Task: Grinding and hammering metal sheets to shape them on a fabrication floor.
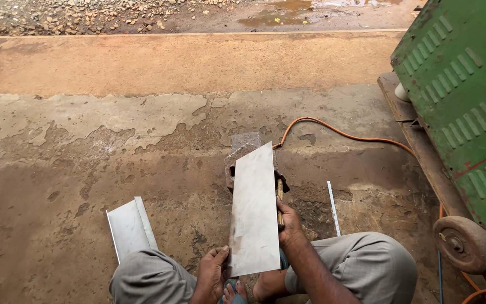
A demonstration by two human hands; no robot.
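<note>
Both hands steady one flat, dull-grey rectangular metal sheet.

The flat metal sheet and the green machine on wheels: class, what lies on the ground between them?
In the head view, between the flat metal sheet and the green machine lie a thin steel ruler and an orange cable on the concrete floor.

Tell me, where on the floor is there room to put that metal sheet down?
Bare floor lies left of the metal block, beyond the bent sheet. It's crowded around the flat sheet, and rightward by the orange cable and green machine.
</note>
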